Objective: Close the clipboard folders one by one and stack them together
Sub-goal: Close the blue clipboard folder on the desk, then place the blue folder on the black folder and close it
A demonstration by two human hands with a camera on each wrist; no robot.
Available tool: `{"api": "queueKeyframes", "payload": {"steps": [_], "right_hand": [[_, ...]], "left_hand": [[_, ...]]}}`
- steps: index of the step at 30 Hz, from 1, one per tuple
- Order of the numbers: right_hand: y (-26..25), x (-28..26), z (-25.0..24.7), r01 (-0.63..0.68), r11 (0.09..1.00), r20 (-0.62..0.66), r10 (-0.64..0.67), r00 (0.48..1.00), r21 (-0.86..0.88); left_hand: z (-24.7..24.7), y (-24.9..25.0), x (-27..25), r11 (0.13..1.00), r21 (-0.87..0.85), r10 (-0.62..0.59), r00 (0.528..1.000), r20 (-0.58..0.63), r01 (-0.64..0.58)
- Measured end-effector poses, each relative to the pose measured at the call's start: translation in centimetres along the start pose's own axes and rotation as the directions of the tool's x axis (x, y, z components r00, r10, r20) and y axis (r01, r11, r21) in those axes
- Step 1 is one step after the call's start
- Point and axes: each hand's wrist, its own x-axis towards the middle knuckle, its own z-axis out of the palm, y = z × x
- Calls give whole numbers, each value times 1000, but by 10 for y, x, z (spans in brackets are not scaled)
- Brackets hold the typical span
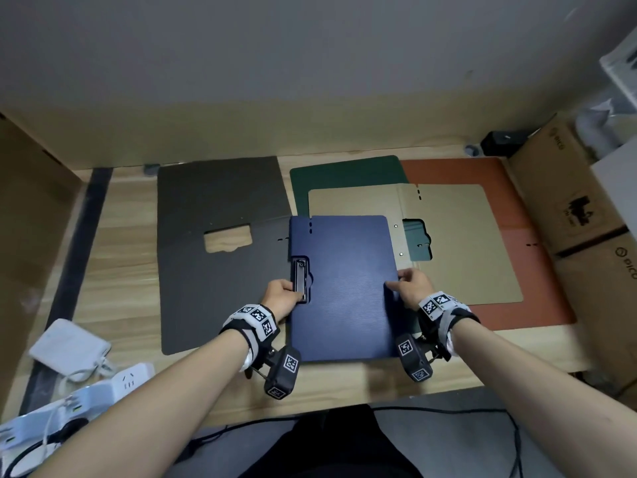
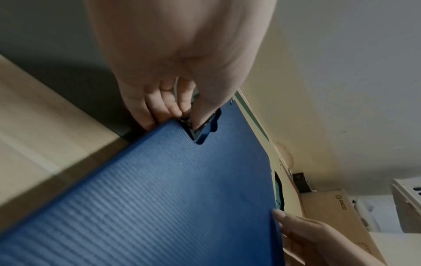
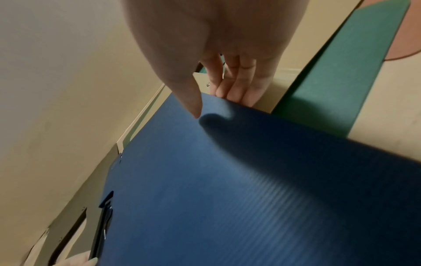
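from the head view, the blue clipboard folder (image 1: 344, 291) is lying closed near the front of the wooden table (image 1: 113, 270), overlapping the open dark grey folder (image 1: 220, 257) on its left and the open tan folder (image 1: 458, 243) on its right. the tan folder is lying over an open green folder (image 1: 344, 174) and an open orange-red folder (image 1: 510, 305). the left hand (image 1: 281, 298) is gripping the black metal clip (image 1: 299, 279) at the left edge of the blue folder, with curled fingers. the right hand (image 1: 412, 286) is holding the right edge of the same folder. cardboard boxes (image 1: 572, 201) are standing at the right side, and a white power strip (image 1: 127, 377) is lying at the left front.

from the left wrist view, the left hand's fingers (image 2: 159, 104) are curling around the clip (image 2: 200, 126), the thumb pressing on it from above. the blue cover is filling the lower part, and the right hand (image 2: 303, 232) is showing at its far edge.

from the right wrist view, the right hand's fingers (image 3: 237, 86) are going under the edge of the blue folder (image 3: 227, 180) and the thumb (image 3: 187, 93) is lying on top, so it is pinching the cover. the green folder (image 3: 337, 93) is lying just behind.
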Motion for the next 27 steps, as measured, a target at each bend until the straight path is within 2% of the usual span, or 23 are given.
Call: {"api": "queueKeyframes", "payload": {"steps": [5, 11, 21, 27], "right_hand": [[-3, 11, -6, 1, 994, -40, 3, 999, 106], [-22, 39, -28, 38, 990, -86, -26, 996, 139], [-42, 115, -62, 23, 999, -137, -19, 990, 26], [-38, 133, -75, -12, 995, -87, 3, 996, -102]], "left_hand": [[-3, 9, 9, 1000, -17, -6, 1000, 13, 6], [4, 48, 21, 1000, -2, 31, 999, 22, -31], [41, 108, 63, 999, 17, -28, 1000, -8, 28], [57, 114, 78, 994, 52, -90, 996, -22, 91]]}}
